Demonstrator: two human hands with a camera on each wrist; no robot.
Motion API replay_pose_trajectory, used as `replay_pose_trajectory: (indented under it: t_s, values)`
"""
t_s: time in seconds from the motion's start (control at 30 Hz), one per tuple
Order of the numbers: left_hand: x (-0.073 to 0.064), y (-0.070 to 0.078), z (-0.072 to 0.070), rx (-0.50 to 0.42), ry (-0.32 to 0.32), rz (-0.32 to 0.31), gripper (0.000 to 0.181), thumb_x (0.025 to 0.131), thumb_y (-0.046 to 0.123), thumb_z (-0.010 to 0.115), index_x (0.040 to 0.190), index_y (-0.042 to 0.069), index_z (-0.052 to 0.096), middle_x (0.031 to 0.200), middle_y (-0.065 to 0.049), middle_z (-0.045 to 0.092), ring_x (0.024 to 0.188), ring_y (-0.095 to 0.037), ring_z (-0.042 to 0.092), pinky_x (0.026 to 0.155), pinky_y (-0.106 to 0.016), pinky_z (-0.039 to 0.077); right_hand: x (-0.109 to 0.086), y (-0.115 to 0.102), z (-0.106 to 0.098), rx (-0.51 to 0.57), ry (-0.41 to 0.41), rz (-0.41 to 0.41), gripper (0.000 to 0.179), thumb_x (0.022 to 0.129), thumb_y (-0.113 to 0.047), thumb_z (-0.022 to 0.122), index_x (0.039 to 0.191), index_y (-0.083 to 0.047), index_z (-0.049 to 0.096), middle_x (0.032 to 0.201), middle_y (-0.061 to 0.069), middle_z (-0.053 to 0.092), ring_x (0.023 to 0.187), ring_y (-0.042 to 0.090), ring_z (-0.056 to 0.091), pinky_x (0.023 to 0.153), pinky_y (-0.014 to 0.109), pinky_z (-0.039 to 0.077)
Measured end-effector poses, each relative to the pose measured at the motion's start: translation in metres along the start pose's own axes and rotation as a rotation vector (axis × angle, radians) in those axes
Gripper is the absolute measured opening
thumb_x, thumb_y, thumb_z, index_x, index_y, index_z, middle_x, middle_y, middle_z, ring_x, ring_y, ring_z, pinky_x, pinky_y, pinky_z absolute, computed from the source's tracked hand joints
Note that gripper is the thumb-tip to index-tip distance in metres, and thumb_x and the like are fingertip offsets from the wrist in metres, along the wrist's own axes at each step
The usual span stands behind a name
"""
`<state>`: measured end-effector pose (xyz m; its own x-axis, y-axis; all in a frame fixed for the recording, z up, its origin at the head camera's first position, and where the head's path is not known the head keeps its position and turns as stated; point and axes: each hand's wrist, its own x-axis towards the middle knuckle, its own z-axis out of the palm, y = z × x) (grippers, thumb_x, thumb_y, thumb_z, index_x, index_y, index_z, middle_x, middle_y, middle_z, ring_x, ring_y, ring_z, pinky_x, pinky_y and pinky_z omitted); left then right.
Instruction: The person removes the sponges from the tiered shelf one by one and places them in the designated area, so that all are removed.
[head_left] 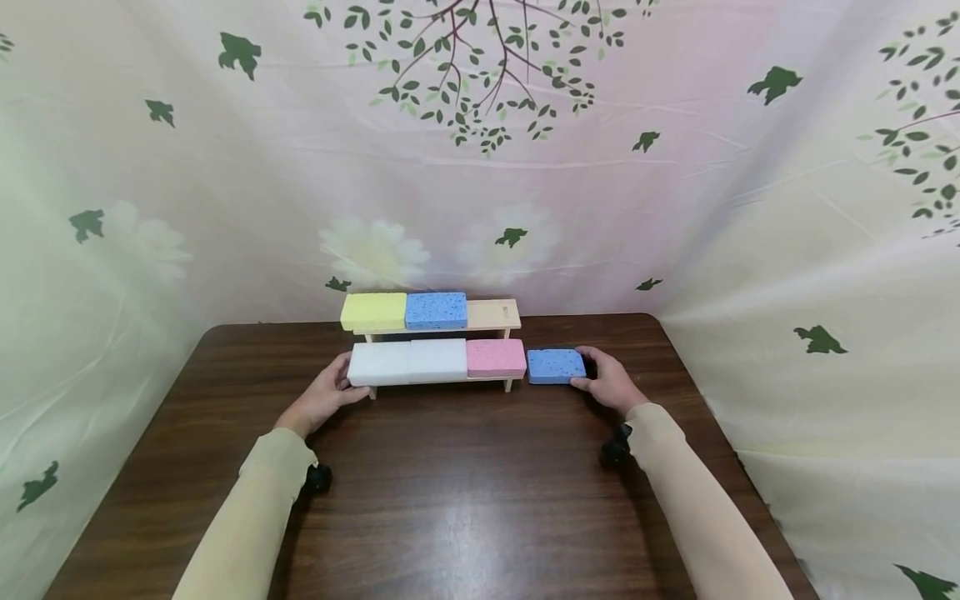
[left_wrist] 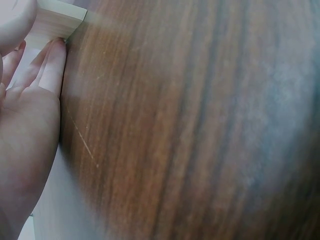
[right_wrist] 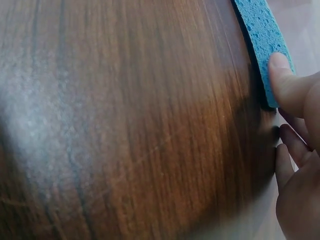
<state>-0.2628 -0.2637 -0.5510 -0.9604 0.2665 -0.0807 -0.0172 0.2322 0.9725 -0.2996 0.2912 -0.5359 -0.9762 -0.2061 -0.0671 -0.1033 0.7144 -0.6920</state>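
A low wooden stand (head_left: pixel 442 382) carries two white sponges (head_left: pixel 379 363) and a pink sponge (head_left: pixel 496 358) in a row. At its left end my left hand (head_left: pixel 324 395) touches the wood, fingers fairly straight; the left wrist view shows a fingertip against a wooden part (left_wrist: pixel 57 20). Part of that contact is hidden. Just right of the pink sponge, a blue sponge (head_left: pixel 555 367) lies flat, a narrow gap between them. My right hand (head_left: pixel 609 383) pinches its right end, with the thumb (right_wrist: pixel 282 75) on the near side.
Behind stands a second, higher wooden stand (head_left: pixel 492 314) bearing a yellow sponge (head_left: pixel 373 312) and another blue sponge (head_left: pixel 437 310); bare wood shows at its right end. Both stands are on a dark wooden table (head_left: pixel 450 483). A printed curtain (head_left: pixel 585 233) hangs along the table's back edge.
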Motion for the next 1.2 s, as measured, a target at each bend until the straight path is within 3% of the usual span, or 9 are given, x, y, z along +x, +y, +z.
replay_pose_trajectory:
  t_s: [0.43, 1.2]
  values:
    - [0.002, -0.001, -0.003, 0.002, -0.007, 0.001, 0.087, 0.097, 0.005, 0.076, 0.164, 0.002, 0.021, 0.162, -0.026, 0.038, 0.145, -0.039, 0.043, 0.101, -0.016, 0.047, 0.004, -0.004, -0.002, -0.034, -0.027, 0.016, 0.072, 0.098, -0.013, 0.077, 0.157, 0.002, 0.040, 0.161, 0.026, 0.041, 0.152, 0.043, 0.034, 0.123, 0.061, 0.030]
    - [0.002, -0.004, -0.004, -0.004, -0.002, -0.008, 0.088, 0.097, 0.007, 0.077, 0.165, 0.003, 0.021, 0.164, -0.024, 0.036, 0.147, -0.039, 0.042, 0.104, -0.018, 0.047, 0.005, -0.016, -0.004, -0.089, -0.054, 0.016, 0.091, 0.092, -0.025, 0.085, 0.162, 0.002, 0.032, 0.165, 0.027, 0.033, 0.153, 0.046, 0.031, 0.123, 0.063, 0.027]
